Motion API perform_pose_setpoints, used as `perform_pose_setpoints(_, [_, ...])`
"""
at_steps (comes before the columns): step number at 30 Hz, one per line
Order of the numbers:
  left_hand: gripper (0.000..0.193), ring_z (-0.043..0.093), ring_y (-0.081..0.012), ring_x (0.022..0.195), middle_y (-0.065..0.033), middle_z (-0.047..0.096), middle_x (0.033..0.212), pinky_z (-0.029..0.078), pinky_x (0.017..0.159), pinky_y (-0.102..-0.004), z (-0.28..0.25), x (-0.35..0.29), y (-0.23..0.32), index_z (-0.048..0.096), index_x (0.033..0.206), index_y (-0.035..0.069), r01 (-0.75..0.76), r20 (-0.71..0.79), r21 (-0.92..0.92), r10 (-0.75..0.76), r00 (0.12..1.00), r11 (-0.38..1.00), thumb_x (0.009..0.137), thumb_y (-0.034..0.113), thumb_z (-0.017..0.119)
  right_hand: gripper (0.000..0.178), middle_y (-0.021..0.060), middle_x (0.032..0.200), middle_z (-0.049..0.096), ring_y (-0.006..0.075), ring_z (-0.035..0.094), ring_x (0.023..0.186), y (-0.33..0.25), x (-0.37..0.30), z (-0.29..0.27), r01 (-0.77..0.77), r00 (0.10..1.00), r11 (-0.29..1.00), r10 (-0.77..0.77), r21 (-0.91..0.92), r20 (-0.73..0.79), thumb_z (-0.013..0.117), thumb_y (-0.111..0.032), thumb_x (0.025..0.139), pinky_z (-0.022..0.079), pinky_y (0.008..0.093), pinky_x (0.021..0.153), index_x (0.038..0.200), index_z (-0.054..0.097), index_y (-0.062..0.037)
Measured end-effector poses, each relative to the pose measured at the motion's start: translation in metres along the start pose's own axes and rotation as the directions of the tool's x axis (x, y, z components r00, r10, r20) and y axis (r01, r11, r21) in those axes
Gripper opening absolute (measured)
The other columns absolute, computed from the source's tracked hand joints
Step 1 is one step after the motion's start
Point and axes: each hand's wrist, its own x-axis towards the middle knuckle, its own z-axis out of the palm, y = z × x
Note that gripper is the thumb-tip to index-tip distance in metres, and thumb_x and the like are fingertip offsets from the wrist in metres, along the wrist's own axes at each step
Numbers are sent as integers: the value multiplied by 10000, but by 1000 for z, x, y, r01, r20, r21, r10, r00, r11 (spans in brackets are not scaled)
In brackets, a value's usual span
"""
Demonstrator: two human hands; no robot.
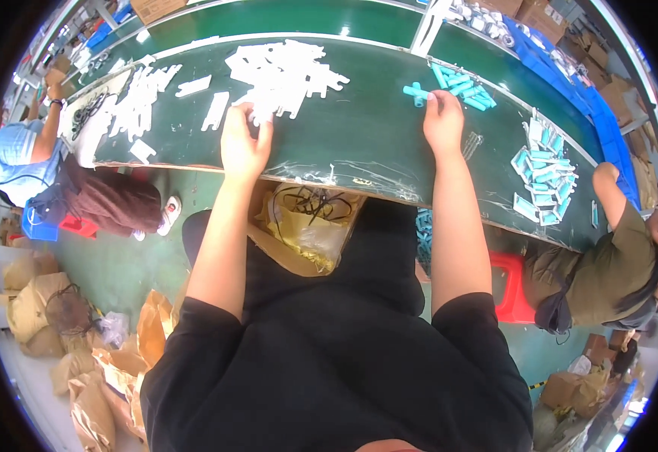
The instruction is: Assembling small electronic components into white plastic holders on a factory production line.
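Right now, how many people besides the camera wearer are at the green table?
2. One person in a light blue top sits at the table's left end; another person in an olive shirt sits at its right end. More may be hidden beyond the picture's rim.

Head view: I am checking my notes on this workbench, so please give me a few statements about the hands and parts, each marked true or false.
1. The left hand touches the pile of white plastic parts. True.
2. The right hand rests on a red stool. False: it is on the green table, by a teal cross-shaped part.
3. More teal parts lie beyond the right hand. True.
4. Nobody else is at the table. False: a person in a light blue shirt sits at the left, a person in an olive shirt at the right.
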Motion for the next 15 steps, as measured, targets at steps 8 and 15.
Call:
perform_pose_setpoints(8, [159,681,-229,806,-127,708,907,544,763,-351,-4,3,-9,664,1050,-4,186,17,-203,-187,982,961,1073,154,670,224,187,957,768,328,759,867,-11,4,-1,15,986,996,-1,86,-164,655,-198,1077,580,435,808,1134,684,16])
perform_pose_setpoints(15, [233,603,-243,649,-140,652,744,503,652,-384,-7,3,-13,669,954,6,232,241,-197,-182,953,953,1071,208,681,221,95,907,775,142,723,816,-1,9,0,-201,960,881,265,429,-94,658,-177,1078,562,315,753,1168,712,17])
